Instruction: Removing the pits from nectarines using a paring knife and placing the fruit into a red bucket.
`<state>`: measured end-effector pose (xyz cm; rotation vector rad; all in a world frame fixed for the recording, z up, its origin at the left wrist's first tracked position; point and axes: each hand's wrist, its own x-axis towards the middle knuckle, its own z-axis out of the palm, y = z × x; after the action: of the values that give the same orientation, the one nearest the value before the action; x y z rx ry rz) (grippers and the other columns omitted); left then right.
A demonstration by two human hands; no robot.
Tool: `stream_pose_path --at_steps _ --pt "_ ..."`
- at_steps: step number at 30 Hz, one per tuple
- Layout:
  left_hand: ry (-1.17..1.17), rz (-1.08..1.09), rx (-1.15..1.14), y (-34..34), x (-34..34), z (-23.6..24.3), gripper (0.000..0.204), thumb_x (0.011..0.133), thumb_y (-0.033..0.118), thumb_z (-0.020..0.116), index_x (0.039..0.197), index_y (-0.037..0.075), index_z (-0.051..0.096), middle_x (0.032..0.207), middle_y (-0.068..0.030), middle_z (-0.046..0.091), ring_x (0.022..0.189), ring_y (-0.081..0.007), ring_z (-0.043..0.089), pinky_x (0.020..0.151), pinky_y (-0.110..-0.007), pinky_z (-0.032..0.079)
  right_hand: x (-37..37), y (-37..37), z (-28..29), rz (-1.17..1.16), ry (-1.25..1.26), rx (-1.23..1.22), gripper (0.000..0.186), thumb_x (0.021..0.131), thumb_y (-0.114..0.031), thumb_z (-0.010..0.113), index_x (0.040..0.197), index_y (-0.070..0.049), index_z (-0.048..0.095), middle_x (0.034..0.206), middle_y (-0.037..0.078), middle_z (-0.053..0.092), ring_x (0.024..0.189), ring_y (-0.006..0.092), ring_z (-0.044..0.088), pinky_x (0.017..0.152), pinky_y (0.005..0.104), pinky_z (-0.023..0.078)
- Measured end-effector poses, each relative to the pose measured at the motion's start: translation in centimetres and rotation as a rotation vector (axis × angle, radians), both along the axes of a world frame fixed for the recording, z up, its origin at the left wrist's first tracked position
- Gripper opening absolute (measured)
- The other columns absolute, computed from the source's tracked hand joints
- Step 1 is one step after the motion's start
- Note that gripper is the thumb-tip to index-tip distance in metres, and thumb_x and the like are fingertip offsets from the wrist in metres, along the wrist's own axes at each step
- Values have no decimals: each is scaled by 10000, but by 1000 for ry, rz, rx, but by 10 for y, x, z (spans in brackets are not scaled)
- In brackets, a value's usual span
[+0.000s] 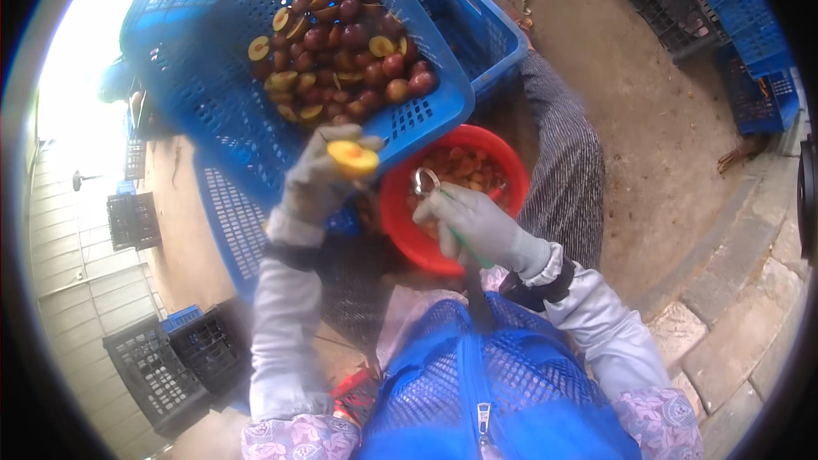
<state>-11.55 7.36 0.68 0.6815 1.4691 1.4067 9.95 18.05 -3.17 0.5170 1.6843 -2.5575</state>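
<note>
My gloved left hand (315,179) is closed on a halved plum (354,156), its yellow cut face up, just at the lower edge of a tilted blue crate (187,85) of whole and halved red plums (349,35). My gloved right hand (469,226) grips a green-handled tool with a metal loop (425,179) over a red bowl (409,238) that holds many small brownish-orange pieces.
A second blue crate (498,43) stands behind the first, another (230,221) at left. Dark crates (158,370) lie lower left; stacked crates (750,94) stand upper right. A person's patterned trouser leg (562,179) borders the bowl, with paving (737,332) at right.
</note>
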Motion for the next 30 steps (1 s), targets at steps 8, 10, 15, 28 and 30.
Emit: stream_pose_path --at_steps 8,10,15,28,30 --pt "-525 254 224 -35 111 -13 501 876 387 411 1173 -15 437 1046 -175 567 923 -242 560 795 -331 475 10 -42 40 49 -221 141 349 903 -388 393 853 -54 482 582 42 526 454 116 547 401 243 443" --pt "-468 353 207 -41 123 -23 500 881 393 401 1171 -12 439 1035 -167 570 915 -242 559 810 -337 465 15 -48 40 51 -235 124 366 900 -398 393 852 -46 482 580 42 525 450 115 543 393 245 438" --pt "-508 493 195 -43 134 -25 438 879 339 422 1153 -1 451 1094 -170 538 941 -249 545 837 -361 451 19 -53 42 82 -359 -34 344 902 -343 420 851 -18 522 512 40 489 382 99 463 362 217 363" --pt "-169 694 51 -26 149 -39 259 909 268 422 1009 33 467 972 -136 566 855 -217 562 761 -333 481 24 -58 19 -8 -285 -198 342 910 -358 393 875 -27 471 516 45 505 362 90 479 325 212 378" --pt "-132 745 28 -20 154 -36 255 907 263 428 1005 32 469 959 -134 571 840 -216 567 749 -330 485 25 -60 15 -24 -284 -169 338 914 -353 386 879 -28 471 519 47 513 368 86 489 327 204 382"
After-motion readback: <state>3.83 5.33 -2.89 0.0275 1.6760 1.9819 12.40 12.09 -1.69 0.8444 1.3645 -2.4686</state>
